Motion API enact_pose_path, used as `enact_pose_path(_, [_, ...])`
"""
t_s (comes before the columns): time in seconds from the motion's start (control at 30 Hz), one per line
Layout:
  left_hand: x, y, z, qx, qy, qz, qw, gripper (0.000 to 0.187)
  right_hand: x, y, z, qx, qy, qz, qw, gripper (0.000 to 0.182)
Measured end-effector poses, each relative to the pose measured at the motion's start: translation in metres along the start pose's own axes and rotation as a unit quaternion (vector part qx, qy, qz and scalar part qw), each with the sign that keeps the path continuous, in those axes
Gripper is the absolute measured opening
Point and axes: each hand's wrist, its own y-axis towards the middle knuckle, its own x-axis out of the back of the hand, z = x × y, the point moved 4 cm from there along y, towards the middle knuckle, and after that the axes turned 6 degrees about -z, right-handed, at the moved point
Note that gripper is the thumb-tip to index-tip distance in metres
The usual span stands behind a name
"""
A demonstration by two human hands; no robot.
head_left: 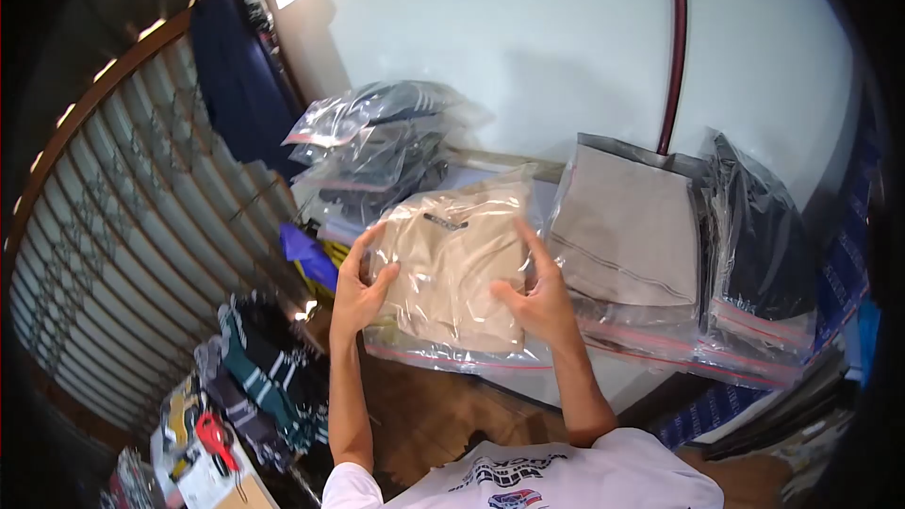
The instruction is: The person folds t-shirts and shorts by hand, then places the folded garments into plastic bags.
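Note:
A folded beige garment [452,273] lies inside a clear zip bag [462,358] with a red seal line along its near edge. A small dark label shows near the garment's collar. My left hand [360,278] grips the bag's left side, thumb on top and fingers at the edge. On the opposite side my right hand [539,292] holds it the same way, its thumb pressing on the front. Parts of the fingers are hidden beneath the plastic. Whether the bag touches the table below cannot be made out.
Stacked bagged dark garments [386,137] sit behind on the left. Bagged grey-beige garments [627,226] and bagged black ones [759,236] lie to the right. Striped clothes [259,368] and a box with a red-handled tool [217,438] stand lower left, beside a metal shutter [113,226].

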Motion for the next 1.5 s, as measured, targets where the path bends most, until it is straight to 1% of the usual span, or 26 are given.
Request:
enact_pose_path(0.03, [-0.002, 0.018, 0.007, -0.004, -0.004, 0.014, 1.0, 0.064, -0.001, 0.006, -0.002, 0.002, -0.004, -0.015, 1.0, 0.084])
enact_pose_path(0.07, [-0.003, 0.036, 0.018, -0.012, 0.047, -0.009, 0.999, 0.064, 0.003, 0.011, 0.001, 0.047, -0.133, -0.091, 0.986, 0.087])
enact_pose_path(0.1, [-0.004, 0.055, 0.032, -0.021, 0.096, -0.032, 0.995, 0.065, 0.005, 0.014, 0.006, 0.088, -0.261, -0.164, 0.947, 0.09])
enact_pose_path(0.13, [-0.004, 0.066, 0.055, -0.037, 0.117, -0.005, 0.992, 0.067, 0.004, 0.013, 0.006, 0.045, -0.201, -0.163, 0.965, 0.093])
enact_pose_path(0.23, [-0.02, 0.082, 0.099, -0.051, 0.15, 0.087, 0.984, 0.064, 0.001, -0.001, 0.006, 0.081, -0.259, -0.186, 0.944, 0.088])
enact_pose_path(0.27, [-0.023, 0.083, 0.109, -0.001, 0.135, 0.092, 0.987, 0.054, 0.0, -0.007, 0.007, 0.079, -0.267, -0.197, 0.94, 0.088])
enact_pose_path(0.3, [-0.027, 0.086, 0.121, -0.002, 0.13, 0.103, 0.986, 0.054, -0.004, -0.013, 0.007, 0.068, -0.241, -0.179, 0.951, 0.085])
enact_pose_path(0.37, [-0.031, 0.095, 0.139, -0.076, 0.173, 0.088, 0.978, 0.043, -0.012, -0.024, 0.005, 0.054, -0.218, -0.166, 0.96, 0.083])
enact_pose_path(0.5, [-0.036, 0.115, 0.158, -0.035, 0.11, 0.085, 0.99, 0.037, -0.033, -0.039, -0.007, 0.031, -0.151, -0.134, 0.979, 0.071])
enact_pose_path(0.6, [-0.04, 0.12, 0.156, -0.067, 0.125, 0.053, 0.988, 0.039, -0.047, -0.041, -0.008, 0.042, -0.126, -0.123, 0.983, 0.064])
enact_pose_path(0.67, [-0.044, 0.119, 0.151, -0.097, 0.181, 0.036, 0.978, 0.036, -0.05, -0.044, -0.008, 0.054, -0.129, -0.125, 0.982, 0.059])
enact_pose_path(0.7, [-0.046, 0.119, 0.15, -0.097, 0.18, 0.036, 0.978, 0.036, -0.053, -0.046, -0.009, 0.057, -0.123, -0.098, 0.986, 0.054])
enact_pose_path(0.77, [-0.048, 0.113, 0.149, -0.107, 0.212, 0.035, 0.971, 0.044, -0.055, -0.055, -0.012, 0.059, -0.117, -0.068, 0.989, 0.049])
enact_pose_path(0.8, [-0.052, 0.106, 0.134, -0.107, 0.212, 0.033, 0.971, 0.044, -0.057, -0.059, -0.015, 0.043, -0.107, -0.026, 0.993, 0.045])
enact_pose_path(0.87, [-0.06, 0.082, 0.095, -0.17, 0.359, -0.025, 0.917, 0.06, -0.061, -0.073, -0.028, 0.004, -0.076, 0.032, 0.997, 0.038])
enact_pose_path(0.9, [-0.065, 0.073, 0.082, -0.169, 0.362, -0.028, 0.916, 0.06, -0.06, -0.08, -0.035, 0.005, -0.074, 0.035, 0.997, 0.038])
enact_pose_path(0.97, [-0.086, 0.051, 0.067, -0.206, 0.373, 0.095, 0.9, 0.07, -0.059, -0.099, -0.052, -0.077, -0.096, 0.099, 0.987, 0.037])
enact_pose_path(1.0, [-0.094, 0.044, 0.067, -0.201, 0.377, 0.091, 0.9, 0.07, -0.056, -0.106, -0.057, -0.111, -0.101, 0.116, 0.982, 0.035])
enact_pose_path(1.07, [-0.114, 0.03, 0.076, -0.182, 0.404, 0.159, 0.882, 0.07, -0.049, -0.122, -0.068, -0.127, -0.11, 0.144, 0.975, 0.035])
enact_pose_path(1.1, [-0.119, 0.029, 0.082, -0.179, 0.406, 0.156, 0.882, 0.07, -0.044, -0.129, -0.075, -0.14, -0.121, 0.162, 0.969, 0.035])
enact_pose_path(1.2, [-0.132, 0.026, 0.086, -0.165, 0.426, 0.138, 0.879, 0.07, -0.022, -0.144, -0.089, -0.155, -0.145, 0.186, 0.959, 0.04])
enact_pose_path(1.3, [-0.127, 0.015, 0.078, -0.135, 0.4, 0.108, 0.9, 0.064, 0.005, -0.16, -0.107, -0.143, -0.162, 0.181, 0.959, 0.04])
enact_pose_path(1.37, [-0.119, -0.003, 0.068, -0.18, 0.329, -0.024, 0.926, 0.057, 0.027, -0.176, -0.128, -0.161, -0.174, 0.195, 0.952, 0.041])
enact_pose_path(1.4, [-0.116, -0.021, 0.06, -0.167, 0.345, -0.085, 0.92, 0.047, 0.04, -0.186, -0.14, -0.181, -0.186, 0.202, 0.945, 0.042])
enact_pose_path(1.43, [-0.116, -0.042, 0.062, -0.16, 0.352, -0.094, 0.918, 0.047, 0.051, -0.195, -0.149, -0.18, -0.183, 0.214, 0.943, 0.042])
enact_pose_path(1.5, [-0.102, -0.093, 0.075, -0.113, 0.237, -0.241, 0.934, 0.04, 0.077, -0.214, -0.171, -0.186, -0.206, 0.244, 0.929, 0.042])
